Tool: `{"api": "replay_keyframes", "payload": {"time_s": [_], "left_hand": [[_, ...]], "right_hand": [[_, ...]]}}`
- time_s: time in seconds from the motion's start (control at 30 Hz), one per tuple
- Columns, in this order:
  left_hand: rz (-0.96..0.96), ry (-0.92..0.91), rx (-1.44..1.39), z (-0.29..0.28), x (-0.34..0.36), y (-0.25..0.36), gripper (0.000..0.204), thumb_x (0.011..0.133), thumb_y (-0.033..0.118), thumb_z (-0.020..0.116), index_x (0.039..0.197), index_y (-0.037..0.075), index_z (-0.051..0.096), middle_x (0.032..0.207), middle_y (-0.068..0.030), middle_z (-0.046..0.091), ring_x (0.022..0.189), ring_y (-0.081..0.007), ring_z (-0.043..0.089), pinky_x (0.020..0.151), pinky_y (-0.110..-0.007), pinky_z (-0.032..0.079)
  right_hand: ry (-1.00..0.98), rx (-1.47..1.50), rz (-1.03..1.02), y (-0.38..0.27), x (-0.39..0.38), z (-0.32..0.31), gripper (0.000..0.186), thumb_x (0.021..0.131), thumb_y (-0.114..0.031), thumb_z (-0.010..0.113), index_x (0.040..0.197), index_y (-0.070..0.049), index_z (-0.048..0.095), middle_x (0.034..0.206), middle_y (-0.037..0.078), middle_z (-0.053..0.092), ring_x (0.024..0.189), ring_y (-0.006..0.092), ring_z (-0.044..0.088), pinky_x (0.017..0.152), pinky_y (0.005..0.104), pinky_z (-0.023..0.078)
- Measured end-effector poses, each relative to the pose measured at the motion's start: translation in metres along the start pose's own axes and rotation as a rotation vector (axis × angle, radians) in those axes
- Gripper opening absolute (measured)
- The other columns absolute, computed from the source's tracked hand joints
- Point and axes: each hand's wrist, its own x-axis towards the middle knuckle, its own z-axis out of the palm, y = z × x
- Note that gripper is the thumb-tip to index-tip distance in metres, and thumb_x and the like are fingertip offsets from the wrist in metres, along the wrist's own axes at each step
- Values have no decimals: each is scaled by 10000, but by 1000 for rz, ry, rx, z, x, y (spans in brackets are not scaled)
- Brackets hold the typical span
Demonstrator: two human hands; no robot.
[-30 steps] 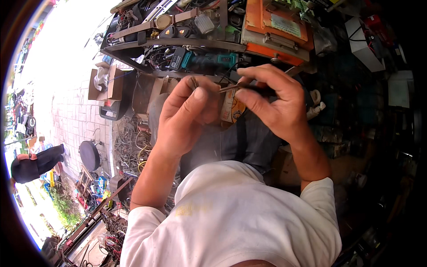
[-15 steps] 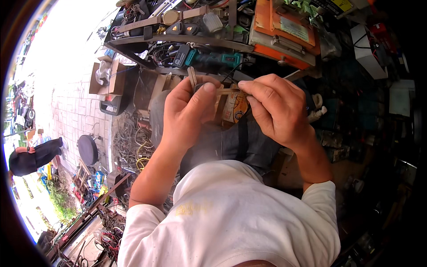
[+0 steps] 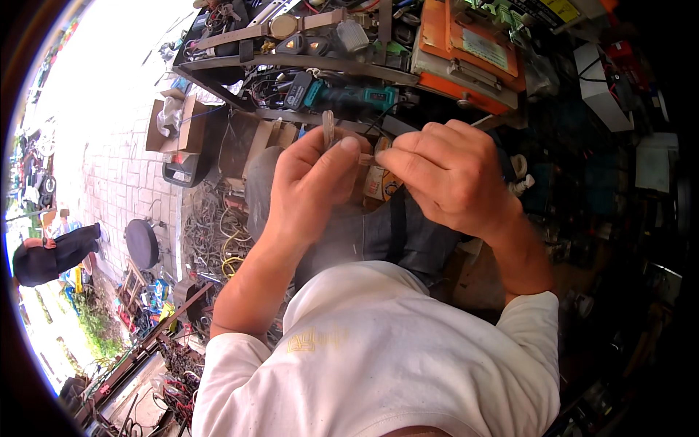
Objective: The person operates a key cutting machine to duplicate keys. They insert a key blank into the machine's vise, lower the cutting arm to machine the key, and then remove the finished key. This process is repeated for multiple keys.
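Observation:
Above my lap, my left hand is closed round a narrow, light gold-brown band that looks like a watch band. One end of it sticks up past the fingers, and another piece shows between my two hands. Much of its middle is hidden by my left thumb and fingers. My right hand is closed in a pinch at the piece on the right, its fingertips slightly blurred and close to my left thumb. Whether a small tool is in that pinch cannot be made out.
Beyond my hands lies a teal and black power tool on a cluttered shelf. Above it is a wristwatch with a brown strap. An orange case stands far right. Left are a cardboard box, tangled wires and a round stool.
My right hand has moved left, its fingertips closer to my left thumb. Less of the band shows between the hands, and its upper end has shifted slightly right and stands more upright.

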Motion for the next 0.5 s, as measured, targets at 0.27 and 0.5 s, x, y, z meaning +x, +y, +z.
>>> {"api": "replay_keyframes", "payload": {"time_s": [0.27, 0.5], "left_hand": [[245, 67, 109, 6, -1, 20, 245, 1074, 170, 533, 1146, -51, 610, 689, -9, 510, 561, -71, 405, 519, -224, 303], [427, 110, 271, 16, 1, 6, 228, 1071, 150, 561, 1142, -60, 616, 719, 7, 529, 577, -47, 392, 520, -208, 284]], "right_hand": [[240, -129, -11, 6, -16, -1, 314, 742, -50, 748, 1056, -57, 732, 960, 56, 675, 692, 209, 627, 559, 332, 455], [367, -108, 79, -13, -3, 24, 346, 740, 11, 834, 1066, -28, 723, 954, 86, 665, 714, 241, 648, 590, 336, 498]]}}
